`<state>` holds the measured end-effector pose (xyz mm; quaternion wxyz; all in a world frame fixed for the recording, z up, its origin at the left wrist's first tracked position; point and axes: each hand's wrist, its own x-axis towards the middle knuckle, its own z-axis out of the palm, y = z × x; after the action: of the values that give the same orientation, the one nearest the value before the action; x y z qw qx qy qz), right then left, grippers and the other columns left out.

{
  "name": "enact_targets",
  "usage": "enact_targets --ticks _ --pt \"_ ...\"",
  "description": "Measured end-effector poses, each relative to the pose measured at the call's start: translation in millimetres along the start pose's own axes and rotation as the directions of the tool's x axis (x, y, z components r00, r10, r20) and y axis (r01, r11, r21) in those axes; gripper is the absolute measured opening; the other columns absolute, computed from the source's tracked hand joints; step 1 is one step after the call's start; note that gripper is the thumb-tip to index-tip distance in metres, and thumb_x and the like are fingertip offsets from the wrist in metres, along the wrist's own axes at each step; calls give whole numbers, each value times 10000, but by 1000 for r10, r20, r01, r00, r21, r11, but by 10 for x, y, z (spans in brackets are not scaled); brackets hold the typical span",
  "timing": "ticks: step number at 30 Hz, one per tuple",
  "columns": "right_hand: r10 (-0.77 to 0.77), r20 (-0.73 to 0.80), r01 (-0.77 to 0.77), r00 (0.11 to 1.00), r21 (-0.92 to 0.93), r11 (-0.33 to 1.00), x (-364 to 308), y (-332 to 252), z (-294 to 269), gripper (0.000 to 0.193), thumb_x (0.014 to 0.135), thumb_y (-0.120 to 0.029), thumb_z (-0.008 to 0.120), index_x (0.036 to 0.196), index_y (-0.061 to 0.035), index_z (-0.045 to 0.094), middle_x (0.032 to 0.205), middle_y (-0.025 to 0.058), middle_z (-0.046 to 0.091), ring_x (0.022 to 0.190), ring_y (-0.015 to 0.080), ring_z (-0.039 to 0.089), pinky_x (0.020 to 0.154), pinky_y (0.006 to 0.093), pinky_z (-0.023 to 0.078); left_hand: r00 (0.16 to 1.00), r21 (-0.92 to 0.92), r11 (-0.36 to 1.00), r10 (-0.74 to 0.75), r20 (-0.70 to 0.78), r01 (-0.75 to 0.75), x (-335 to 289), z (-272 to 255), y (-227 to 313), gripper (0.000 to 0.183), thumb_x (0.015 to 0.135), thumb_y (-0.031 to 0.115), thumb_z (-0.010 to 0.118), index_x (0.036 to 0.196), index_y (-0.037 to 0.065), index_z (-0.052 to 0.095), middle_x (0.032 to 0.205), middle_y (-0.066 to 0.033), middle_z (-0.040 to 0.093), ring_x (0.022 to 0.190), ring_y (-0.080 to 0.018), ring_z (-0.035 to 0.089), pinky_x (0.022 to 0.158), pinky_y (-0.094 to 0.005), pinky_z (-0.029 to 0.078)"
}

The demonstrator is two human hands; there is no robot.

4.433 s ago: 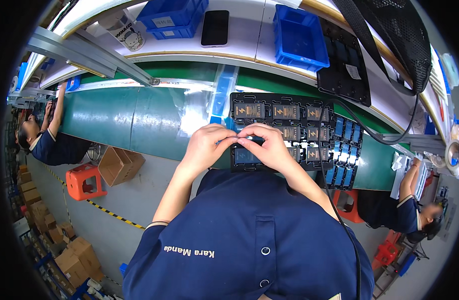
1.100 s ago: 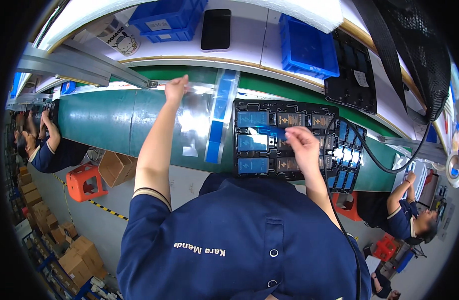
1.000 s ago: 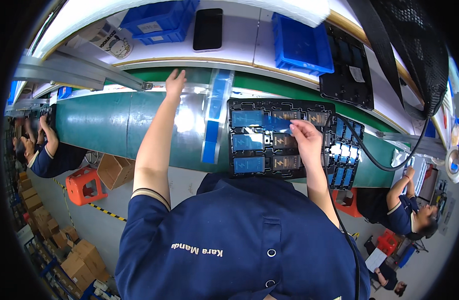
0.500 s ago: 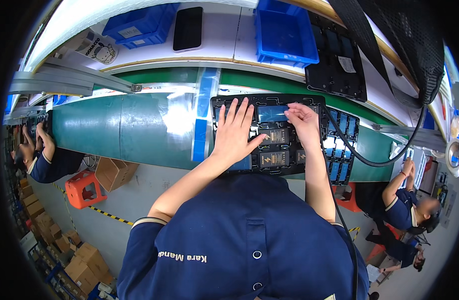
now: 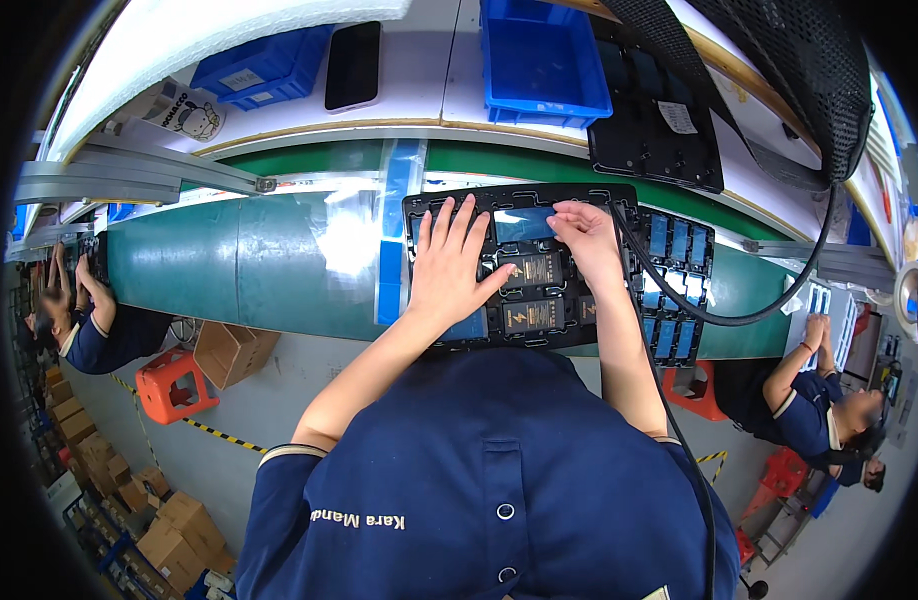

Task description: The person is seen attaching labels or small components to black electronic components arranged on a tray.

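Observation:
A black tray (image 5: 619,193) lies on the green work surface in front of me, its slots holding several flat rectangular pieces. My left hand (image 5: 447,262) rests flat on the tray's left part, fingers spread and thumb out. Just right of it sits a glossy blue-faced piece (image 5: 524,224). At that piece's right edge, the thumb and index finger of my right hand (image 5: 594,245) are pinched together; what lies between them is too small to make out. Nearer me are black flat batteries (image 5: 532,315) with printed labels. My left hand hides some slots.
A second tray (image 5: 704,262) of blue-faced pieces adjoins on the right, with a black cable (image 5: 739,325) looping over it. A shelf beyond holds a blue bin (image 5: 544,65), a phone (image 5: 353,65) and stacked black trays (image 5: 659,140). Co-workers sit left and right, near orange stools (image 5: 177,385).
The whole scene has shifted slightly left in view. Both hands keep nearly the same places on the tray, the right one still pinching at the blue-faced piece's edge.

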<state>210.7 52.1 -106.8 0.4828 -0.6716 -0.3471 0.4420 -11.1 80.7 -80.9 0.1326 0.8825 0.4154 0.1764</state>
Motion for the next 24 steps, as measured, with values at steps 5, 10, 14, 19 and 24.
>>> enact_targets --ticks 5,10,14,19,24 --pt "-7 -5 7 1000 -13 1000 2 25 4 224 814 -23 710 1029 0 652 829 16 661 725 57 604 661 202 509 1000 -7 1000 2 -10 -2 -12 24 -7 661 814 498 626 1262 25 515 1418 -210 383 1339 -403 316 1105 -560 196" --pt "-30 -12 30 999 -30 999 10 70 -9 222 815 -22 709 1028 -1 653 827 19 662 725 57 604 661 199 509 1000 -1 1000 28 -5 -28 -5 5 13 573 824 495 621 1262 132 559 1415 -224 378 1331 -430 312 1094 -578 204" --pt "-34 -18 33 999 -49 998 11 70 5 237 811 -17 707 1039 12 649 841 29 661 718 57 599 660 194 503 999 22 999 49 -1 -49 2 8 7 508 831 495 619 1246 203 595 1411 -236 377 1327 -448 307 1087 -589 210" --pt "-141 -35 132 989 -188 973 -25 73 79 279 806 -6 701 1076 22 641 825 23 647 705 55 582 650 190 494 998 9 998 57 -26 -57 4 -21 6 474 845 458 617 1228 179 603 1389 -237 401 1307 -432 341 1078 -575 238" --pt "-599 -32 455 800 -619 640 -270 -142 250 492 733 -3 723 1199 -32 568 1149 134 520 960 216 565 769 292 494 890 -278 934 -313 -333 225 -259 -104 -379 355 853 289 648 1084 23 601 1184 -222 552 1141 -383 500 986 -493 366"
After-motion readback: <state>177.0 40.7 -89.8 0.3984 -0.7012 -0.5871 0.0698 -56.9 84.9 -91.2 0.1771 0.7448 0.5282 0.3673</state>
